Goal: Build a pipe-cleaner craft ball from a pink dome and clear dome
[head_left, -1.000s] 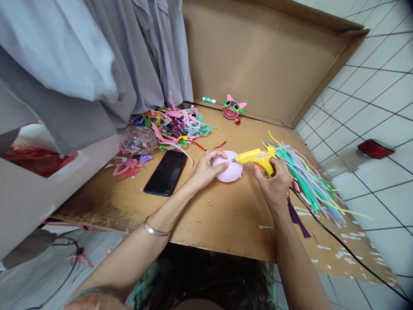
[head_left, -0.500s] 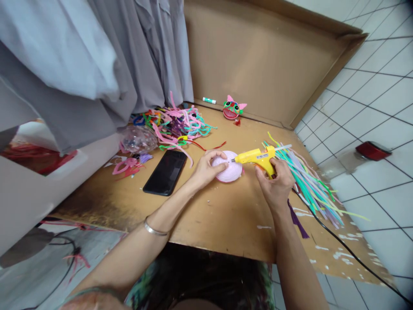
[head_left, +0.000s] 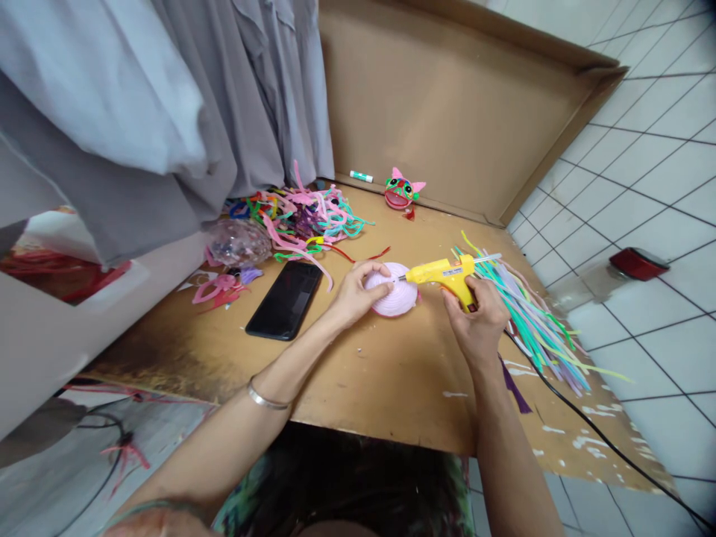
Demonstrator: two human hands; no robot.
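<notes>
Hands meet at the middle of a cardboard sheet (head_left: 363, 373) laid flat on a white tiled floor, seen from the head camera. The left hand (head_left: 352, 294) is cupped over the near left side of a pink coiled disc (head_left: 398, 298), its fingers curled round the rim and the thumb lying across the top, so the disc is grasped and pressed against the cardboard. The right hand (head_left: 475, 324) is clenched round the handle of a yellow glue gun (head_left: 441, 272), which is held level with its nozzle touching the top of the disc just beside the left thumb. A black cord (head_left: 593, 432) trails from below the right hand across the cardboard and out toward the lower right. A silver bracelet (head_left: 268, 400) sits on the left wrist.

Just right of the gun lies a fanned bundle of straight pipe cleaners (head_left: 526, 313), mostly green, white and lilac, and a purple tassel (head_left: 514, 384) shows beside the right forearm. Left of the disc a black phone (head_left: 285, 300) lies face up. Behind it are a tangled pile of pipe cleaners (head_left: 305, 216) and a clear plastic bag (head_left: 240, 240). Farther back, near the upright cardboard wall, stand a small pink-eared toy face (head_left: 403, 192) and a glue stick (head_left: 362, 177). Grey cloth (head_left: 168, 112) hangs at the upper left, and a red lid (head_left: 638, 262) rests on the tiles at the right.
</notes>
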